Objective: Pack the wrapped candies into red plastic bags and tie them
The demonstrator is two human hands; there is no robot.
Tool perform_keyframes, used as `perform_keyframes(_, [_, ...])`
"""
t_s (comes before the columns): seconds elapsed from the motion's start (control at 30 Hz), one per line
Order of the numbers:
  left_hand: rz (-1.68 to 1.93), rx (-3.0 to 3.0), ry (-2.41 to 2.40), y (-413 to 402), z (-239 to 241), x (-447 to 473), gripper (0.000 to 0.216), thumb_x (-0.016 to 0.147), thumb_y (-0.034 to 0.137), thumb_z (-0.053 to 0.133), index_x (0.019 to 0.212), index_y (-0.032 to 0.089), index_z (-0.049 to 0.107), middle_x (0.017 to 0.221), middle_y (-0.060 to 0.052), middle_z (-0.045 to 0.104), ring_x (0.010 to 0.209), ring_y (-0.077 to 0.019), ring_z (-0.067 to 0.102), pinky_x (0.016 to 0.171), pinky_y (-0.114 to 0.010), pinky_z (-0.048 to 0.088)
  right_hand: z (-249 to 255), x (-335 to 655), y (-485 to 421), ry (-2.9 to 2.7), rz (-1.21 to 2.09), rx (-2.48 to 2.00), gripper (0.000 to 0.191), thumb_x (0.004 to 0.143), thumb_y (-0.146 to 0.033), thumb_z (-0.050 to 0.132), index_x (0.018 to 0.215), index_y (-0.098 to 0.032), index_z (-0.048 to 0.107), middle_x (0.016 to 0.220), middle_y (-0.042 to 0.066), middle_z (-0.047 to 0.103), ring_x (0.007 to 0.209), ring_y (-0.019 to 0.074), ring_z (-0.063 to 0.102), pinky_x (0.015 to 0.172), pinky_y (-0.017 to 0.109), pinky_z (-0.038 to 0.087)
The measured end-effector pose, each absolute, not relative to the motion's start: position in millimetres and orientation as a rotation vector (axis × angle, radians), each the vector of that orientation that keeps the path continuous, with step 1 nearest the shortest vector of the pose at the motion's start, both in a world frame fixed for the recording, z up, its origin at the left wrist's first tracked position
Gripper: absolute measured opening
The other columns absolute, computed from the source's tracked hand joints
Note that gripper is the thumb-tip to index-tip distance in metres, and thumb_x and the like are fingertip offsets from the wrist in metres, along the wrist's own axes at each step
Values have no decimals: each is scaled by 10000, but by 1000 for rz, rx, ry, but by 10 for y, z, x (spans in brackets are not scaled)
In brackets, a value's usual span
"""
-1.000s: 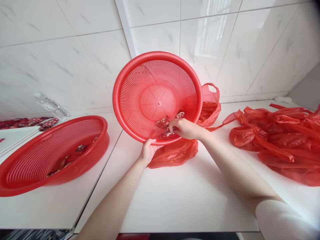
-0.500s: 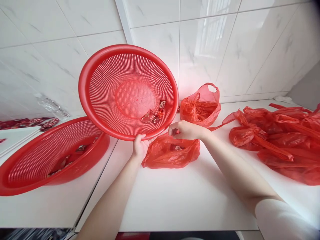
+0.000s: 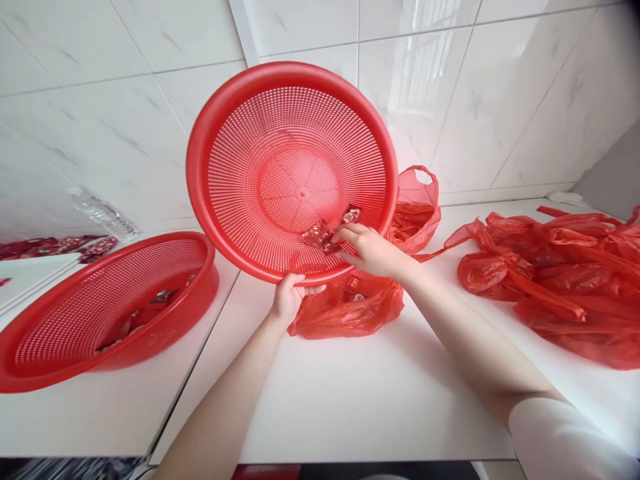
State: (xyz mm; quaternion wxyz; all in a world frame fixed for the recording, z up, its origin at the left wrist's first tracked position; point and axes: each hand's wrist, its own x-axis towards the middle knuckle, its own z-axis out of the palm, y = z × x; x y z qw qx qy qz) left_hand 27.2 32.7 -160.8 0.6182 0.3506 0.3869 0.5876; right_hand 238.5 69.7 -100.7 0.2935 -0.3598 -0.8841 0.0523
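A red plastic colander is tilted with its opening toward me. My left hand grips its lower rim, thumb over the edge and fingers beneath. Inside, low on the right, lie a few small red wrapped packets with pale and gold printing. My right hand reaches over the rim among them, its thumb and bent fingers around one of the packets. Just below the colander sits an open red plastic bag with similar packets inside; its far part is hidden by the colander.
On the left stands a second red colander with more packets. A red bag with handles is at the wall, and several red bags are heaped on the right. A clear plastic bottle or container leans by the tiled wall.
The colander has moved right and slightly up with my left hand on its rim. My right hand has moved up from above the open bag into the colander, at the packets.
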Motion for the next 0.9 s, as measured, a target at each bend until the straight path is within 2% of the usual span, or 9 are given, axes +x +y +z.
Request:
perform_keyframes(0.07, [1302,829,857,298,-1610,302,104,621,229,612,642,127,615,775,-97,699,985,-323,653,837,-505,573,-1106,2339,713,-2303,-78,-1222,483,863,-368,612,1293,-164,530,1452,185,426,1333,355,378,1092,583,236])
perform_keyframes(0.13, [1277,848,830,280,-1619,330,124,623,223,617,684,118,642,817,-105,711,1010,-330,647,836,-500,575,-1185,2302,728,-2274,-196,-1412,600,839,-445,638,1328,-125,502,1474,222,382,1372,399,292,1099,612,164])
perform_keyframes(0.2, [1265,854,821,274,-1634,347,147,628,222,613,717,114,657,846,-108,718,1017,-332,647,831,-498,577,-1210,2282,731,-2347,-186,-1455,549,868,-469,598,1278,-107,546,1359,227,509,1322,384,364,1080,560,227])
perform_keyframes(0.3, [1266,837,822,283,-1654,347,172,638,230,604,749,112,662,868,-111,722,1005,-328,653,816,-496,583,-1151,2278,714,-2523,-70,-1333,349,929,-351,530,1189,-131,605,1115,171,662,1162,301,529,1011,447,332])
perform_keyframes(0.4, [1275,819,836,300,-1667,333,160,639,233,595,730,113,651,851,-110,720,984,-317,659,802,-483,589,-1089,2287,716,-2588,42,-1192,247,934,-177,484,1139,-152,621,1024,136,699,1029,224,615,957,357,376])
perform_keyframes(0.5, [1278,807,852,314,-1666,322,147,633,243,584,683,114,633,819,-114,714,957,-315,664,781,-473,595,-1106,2308,782,-2477,155,-1118,244,916,-102,460,1071,-160,639,985,114,717,934,193,656,863,291,430])
perform_keyframes(0.67, [1334,790,867,333,-1638,292,159,622,243,592,712,117,629,818,-106,707,945,-304,663,749,-446,601,-1159,2397,923,-2041,262,-1061,252,858,-97,506,1060,-157,643,1001,86,719,925,192,671,850,288,473])
perform_keyframes(0.77, [1362,787,878,358,-1628,253,156,627,247,587,726,127,608,830,-100,703,957,-295,658,750,-434,598,-1105,2459,916,-1987,340,-1053,233,820,-145,575,1032,-173,667,941,56,727,862,193,674,836,308,491])
perform_keyframes(0.9, [1394,787,890,392,-1626,213,147,640,266,569,716,141,583,841,-101,700,971,-286,651,755,-417,593,-984,2497,811,-2084,485,-968,221,841,-247,602,1038,-185,681,944,40,724,812,177,663,799,300,495])
